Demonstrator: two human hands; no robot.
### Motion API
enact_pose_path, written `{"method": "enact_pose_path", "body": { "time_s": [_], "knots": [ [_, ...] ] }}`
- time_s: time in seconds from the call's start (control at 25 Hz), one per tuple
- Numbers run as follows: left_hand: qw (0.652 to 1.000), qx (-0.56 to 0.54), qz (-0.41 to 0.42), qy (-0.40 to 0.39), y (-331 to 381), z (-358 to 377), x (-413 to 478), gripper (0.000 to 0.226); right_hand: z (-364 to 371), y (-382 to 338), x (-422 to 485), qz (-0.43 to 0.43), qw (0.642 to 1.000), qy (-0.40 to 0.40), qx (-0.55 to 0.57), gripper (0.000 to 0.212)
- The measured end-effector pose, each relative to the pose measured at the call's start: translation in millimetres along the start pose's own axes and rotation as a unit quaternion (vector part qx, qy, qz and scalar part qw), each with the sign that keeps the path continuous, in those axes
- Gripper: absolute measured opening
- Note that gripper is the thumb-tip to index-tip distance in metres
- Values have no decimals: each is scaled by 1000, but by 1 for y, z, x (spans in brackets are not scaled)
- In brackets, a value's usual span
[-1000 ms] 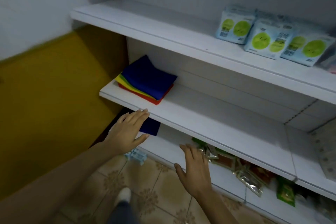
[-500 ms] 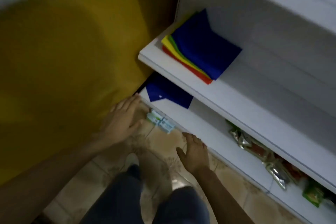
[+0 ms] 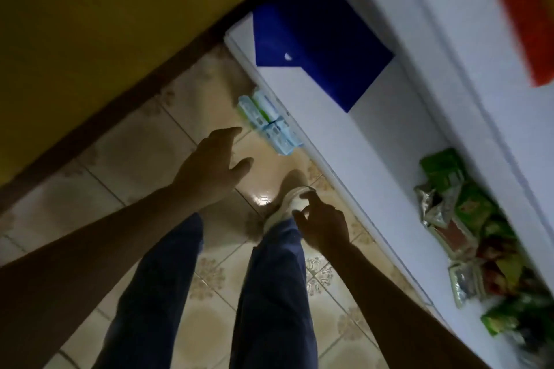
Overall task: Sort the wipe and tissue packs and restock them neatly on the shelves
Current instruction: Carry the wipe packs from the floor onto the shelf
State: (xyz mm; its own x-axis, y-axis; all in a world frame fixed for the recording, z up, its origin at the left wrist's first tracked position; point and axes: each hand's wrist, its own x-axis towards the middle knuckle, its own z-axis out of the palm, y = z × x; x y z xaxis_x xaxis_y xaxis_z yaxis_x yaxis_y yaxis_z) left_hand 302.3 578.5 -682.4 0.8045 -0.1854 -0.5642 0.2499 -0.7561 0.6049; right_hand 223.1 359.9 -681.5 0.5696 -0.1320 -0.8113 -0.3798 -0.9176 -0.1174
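Floor tile [image 3: 135, 159] between left hand [image 3: 214, 169] and tissue packs [image 3: 267, 126]

tissue packs [image 3: 266, 126] on floor [image 3: 135, 159], against bottom shelf [image 3: 344, 144] front edge, folded cloth [image 3: 314, 48] on shelf behind them, snack packets [image 3: 464, 234] further right on it, left hand [image 3: 212, 171] near packs, right hand [image 3: 323, 225] beside shelf edge
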Motion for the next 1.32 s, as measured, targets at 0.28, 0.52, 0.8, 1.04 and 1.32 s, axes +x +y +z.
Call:
{"method": "enact_pose_path", "body": {
  "time_s": [0.28,0.52,0.8,1.04,1.32],
  "knots": [
    [984,-78,-134,-86,-96,168,112,49,62,12,240,263,895,-6,360,48],
    [949,-196,-244,-39,-103,255,188,51,102,3,309,273,714,45,643,32],
    [947,-214,-238,-38,-94,259,213,40,109,-2,284,322,710,126,614,13],
    [960,-232,-156,-29,-72,159,100,44,63,-31,162,326,703,98,624,8],
    [990,-5,138,-5,7,-45,13,105,-68,-85,12,153,866,33,475,12]
  ]
}}
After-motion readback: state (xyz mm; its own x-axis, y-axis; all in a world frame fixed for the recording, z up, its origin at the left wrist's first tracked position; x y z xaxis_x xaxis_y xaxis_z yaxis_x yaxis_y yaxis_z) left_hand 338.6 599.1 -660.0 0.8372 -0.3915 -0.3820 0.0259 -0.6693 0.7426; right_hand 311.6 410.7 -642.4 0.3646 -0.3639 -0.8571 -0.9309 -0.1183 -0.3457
